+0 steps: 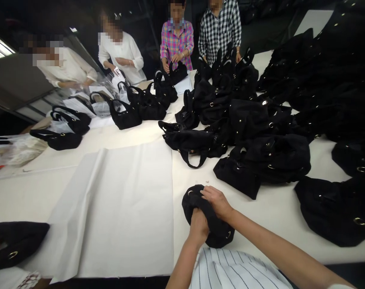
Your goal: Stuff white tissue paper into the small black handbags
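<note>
A small black handbag [220, 237] with gold eyelets lies on the white table right in front of me, its opening turned up. My left hand [199, 225] reaches down into the opening, and the bag hides its fingers. On the far side of the bag, my right hand [217, 200] has its fingers closed over the black fabric at the rim. Just beyond, another black bag [238, 174] lies on its side, touching neither hand.
Many black bags [269, 156] are heaped on the right. A white sheet [131, 204] with a folded edge covers the table at left. Nearby, a co-worker's sleeve [16, 279] shows beside a black bag [25, 241]. Several people stand across the table [158, 134].
</note>
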A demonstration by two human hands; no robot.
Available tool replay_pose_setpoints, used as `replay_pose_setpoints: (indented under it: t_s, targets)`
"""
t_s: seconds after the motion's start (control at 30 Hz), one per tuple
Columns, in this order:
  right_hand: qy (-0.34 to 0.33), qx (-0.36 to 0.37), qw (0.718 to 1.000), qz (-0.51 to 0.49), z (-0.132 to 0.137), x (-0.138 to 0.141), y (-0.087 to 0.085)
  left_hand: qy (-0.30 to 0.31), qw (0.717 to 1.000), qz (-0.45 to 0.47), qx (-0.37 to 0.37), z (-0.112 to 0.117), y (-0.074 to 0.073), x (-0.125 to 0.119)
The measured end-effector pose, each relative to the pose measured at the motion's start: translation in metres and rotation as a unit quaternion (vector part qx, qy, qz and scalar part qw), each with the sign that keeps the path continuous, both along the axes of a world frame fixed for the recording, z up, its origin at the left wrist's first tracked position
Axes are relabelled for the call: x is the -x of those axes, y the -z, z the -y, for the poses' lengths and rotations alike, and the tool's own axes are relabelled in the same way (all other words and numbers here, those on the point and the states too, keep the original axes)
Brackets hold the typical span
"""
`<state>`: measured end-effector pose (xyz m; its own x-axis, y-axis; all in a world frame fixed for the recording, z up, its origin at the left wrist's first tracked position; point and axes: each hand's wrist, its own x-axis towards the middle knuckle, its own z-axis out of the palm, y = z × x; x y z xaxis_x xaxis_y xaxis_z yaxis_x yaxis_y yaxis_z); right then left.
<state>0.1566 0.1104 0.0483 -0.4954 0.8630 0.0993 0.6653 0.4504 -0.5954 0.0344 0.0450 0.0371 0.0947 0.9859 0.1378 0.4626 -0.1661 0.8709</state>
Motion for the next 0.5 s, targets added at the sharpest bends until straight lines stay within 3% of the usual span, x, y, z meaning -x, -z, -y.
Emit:
replay_pose_setpoints:
  t_s: [0.1, 0.23, 0.3, 0.4, 0.5]
  targets:
    - [-0.007, -0.025, 0.999, -0.021, 0.005, 0.000, 0.009, 0.049, 0.999, 0.003, 0.001, -0.007, 0.022, 0.003]
    - [-0.008, -0.041, 0.999, -0.019, 0.007, -0.004, 0.012, 0.015, 0.998, -0.001, 0.062, -0.010, 0.059, 0.006]
    - [-0.003, -0.047, 0.999, -0.012, 0.006, -0.007, 0.011, -0.004, 0.997, 0.017, 0.081, -0.013, 0.069, 0.006]
    - [0.015, -0.051, 0.999, -0.010, 0.006, -0.011, 0.011, 0.005, 0.994, 0.011, 0.107, -0.017, 0.062, 0.005]
    - [0.039, -0.060, 0.997, -0.032, 0.009, -0.012, 0.014, 0.049, 0.988, -0.066, 0.131, -0.018, 0.033, 0.001]
